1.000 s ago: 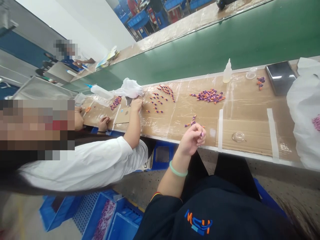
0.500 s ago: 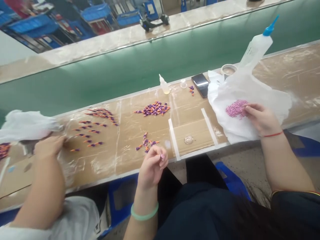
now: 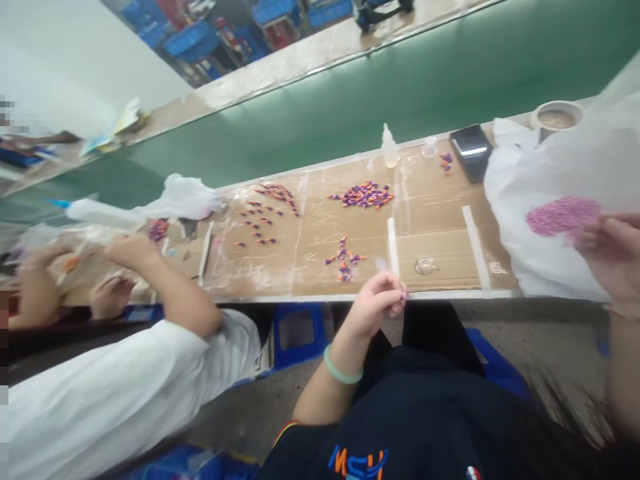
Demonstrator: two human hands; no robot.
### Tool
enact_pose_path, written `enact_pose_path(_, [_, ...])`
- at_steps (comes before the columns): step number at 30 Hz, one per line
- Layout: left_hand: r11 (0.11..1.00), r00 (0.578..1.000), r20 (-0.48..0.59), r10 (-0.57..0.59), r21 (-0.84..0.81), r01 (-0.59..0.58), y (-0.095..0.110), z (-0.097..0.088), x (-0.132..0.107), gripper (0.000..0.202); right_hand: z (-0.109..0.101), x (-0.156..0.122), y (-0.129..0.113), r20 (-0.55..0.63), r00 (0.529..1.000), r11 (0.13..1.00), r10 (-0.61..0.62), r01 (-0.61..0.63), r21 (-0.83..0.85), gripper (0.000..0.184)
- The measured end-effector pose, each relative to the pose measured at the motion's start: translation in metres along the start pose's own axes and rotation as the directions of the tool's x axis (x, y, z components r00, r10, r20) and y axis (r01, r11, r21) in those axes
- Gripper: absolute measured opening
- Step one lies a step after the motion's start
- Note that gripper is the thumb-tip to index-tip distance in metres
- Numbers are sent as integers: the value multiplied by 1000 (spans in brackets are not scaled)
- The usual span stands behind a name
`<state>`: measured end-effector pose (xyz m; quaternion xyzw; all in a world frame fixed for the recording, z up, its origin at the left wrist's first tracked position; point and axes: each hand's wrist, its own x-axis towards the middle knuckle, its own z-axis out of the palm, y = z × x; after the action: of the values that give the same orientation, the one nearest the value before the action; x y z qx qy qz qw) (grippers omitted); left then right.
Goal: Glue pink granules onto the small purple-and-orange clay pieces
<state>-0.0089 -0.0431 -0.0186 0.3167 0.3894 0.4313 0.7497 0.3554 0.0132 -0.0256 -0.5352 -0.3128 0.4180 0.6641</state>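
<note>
My left hand [image 3: 375, 303] hovers at the near edge of the cardboard-covered table [image 3: 440, 220], fingers pinched together on something too small to name. Just beyond it lies a small scatter of purple and orange pieces [image 3: 344, 259]. My right hand [image 3: 607, 257] is blurred at the right edge, over a white plastic bag [image 3: 540, 173] that holds a heap of small pink pieces [image 3: 560, 215]. Its fingers look curled, but I cannot make out what they hold. A larger pile of purple and orange pieces [image 3: 364, 195] lies farther back.
A co-worker in a white sleeve [image 3: 150, 373] works at my left, hands at the table by rows of laid-out pieces [image 3: 263, 213]. A small glue bottle [image 3: 389, 147], a phone [image 3: 470, 152], a clear dish [image 3: 425, 266] and a green conveyor belt [image 3: 350, 100] lie beyond.
The view has swung left and tilted. My right hand has lifted off the pink heap toward the right edge. My left hand stays pinched at the table's near edge.
</note>
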Motion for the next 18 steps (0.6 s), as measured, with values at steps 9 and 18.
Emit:
enact_pose_path(9, [999, 999, 47, 13, 34, -15, -10, -1, 2, 27, 55, -58, -8, 180, 983, 968, -37, 79, -237, 31])
enact_pose_path(18, [942, 973, 150, 176, 261, -211, 14, 20, 6, 21, 110, -95, -23, 702, 712, 990, 21, 85, -115, 14])
